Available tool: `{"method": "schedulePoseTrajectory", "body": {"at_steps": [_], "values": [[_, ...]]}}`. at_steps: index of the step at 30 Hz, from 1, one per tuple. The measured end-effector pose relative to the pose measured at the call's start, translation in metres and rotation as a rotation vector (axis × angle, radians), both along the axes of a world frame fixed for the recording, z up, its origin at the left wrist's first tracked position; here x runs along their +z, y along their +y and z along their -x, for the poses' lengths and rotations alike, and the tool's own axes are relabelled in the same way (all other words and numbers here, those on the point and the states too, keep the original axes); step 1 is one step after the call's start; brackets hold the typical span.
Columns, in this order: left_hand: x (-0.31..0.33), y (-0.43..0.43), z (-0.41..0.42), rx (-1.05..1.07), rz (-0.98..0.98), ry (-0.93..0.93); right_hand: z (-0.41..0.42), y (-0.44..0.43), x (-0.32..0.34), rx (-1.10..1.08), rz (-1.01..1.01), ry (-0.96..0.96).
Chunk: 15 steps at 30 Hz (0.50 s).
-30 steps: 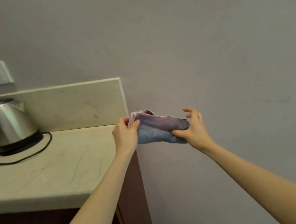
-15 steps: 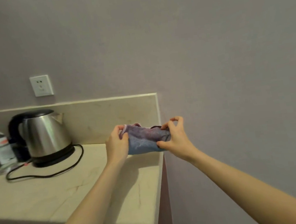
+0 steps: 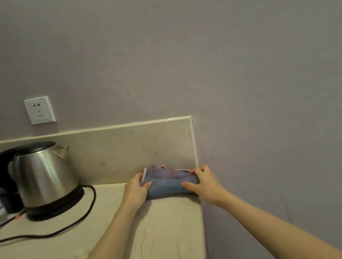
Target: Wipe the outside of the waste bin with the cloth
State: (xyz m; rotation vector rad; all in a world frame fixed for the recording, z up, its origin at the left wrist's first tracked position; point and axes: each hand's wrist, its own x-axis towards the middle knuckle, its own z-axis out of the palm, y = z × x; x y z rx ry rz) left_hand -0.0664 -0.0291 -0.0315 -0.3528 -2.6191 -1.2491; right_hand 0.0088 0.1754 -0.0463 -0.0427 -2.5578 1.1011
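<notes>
Fingers point(image 3: 146, 184) of the left hand point(image 3: 135, 192) curl around the left end of the cloth point(image 3: 168, 183), the thumb pressing on its front face while the other digits wrap behind, out of sight. On the other side, the right hand point(image 3: 205, 184) grips the cloth's right end, its fingers point(image 3: 196, 171) bent over the top edge and the thumb laid along the lower front. Both hands are thus closed on the cloth, neither one slack. This bluish-purple cloth with a pale trim sits folded into a compact bundle on the far right corner of the desk point(image 3: 115, 245), its bottom resting on the pale stone top and its back close to the low backsplash point(image 3: 125, 150); whether it touches the backsplash cannot be told. Both bare forearms reach forward from the lower edge of the view, the left one crossing above the desk, the right one passing beyond the desk's right edge in front of the grey wall point(image 3: 267, 73). Wrists are roughly level, backs of the hands facing the camera. Further left on the desk stands a steel kettle point(image 3: 44, 178) on its dark base, with a black cord point(image 3: 48, 232) looping across the surface, well apart from the cloth. A white socket point(image 3: 39, 110) is mounted on the wall above the kettle. No waste bin appears in view.
</notes>
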Motion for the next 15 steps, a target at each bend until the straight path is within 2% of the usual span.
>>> {"method": "schedulePoseTrajectory", "body": {"at_steps": [2,4,8,12,15], "values": [[-0.002,0.002,0.003,0.012,0.066,0.015,0.002,0.006,-0.004,-0.033,-0.082,-0.047],[0.001,0.002,0.003,0.055,0.245,0.053,-0.001,0.008,-0.003,-0.058,-0.155,-0.083],[0.007,0.003,-0.008,0.108,0.494,0.166,-0.009,0.010,0.006,-0.017,-0.177,-0.146],[0.009,0.009,-0.024,0.069,0.534,0.257,-0.030,0.021,0.017,0.073,-0.020,-0.150],[0.017,0.028,-0.042,0.042,0.529,0.287,-0.051,0.039,0.024,0.057,0.085,-0.205]]}}
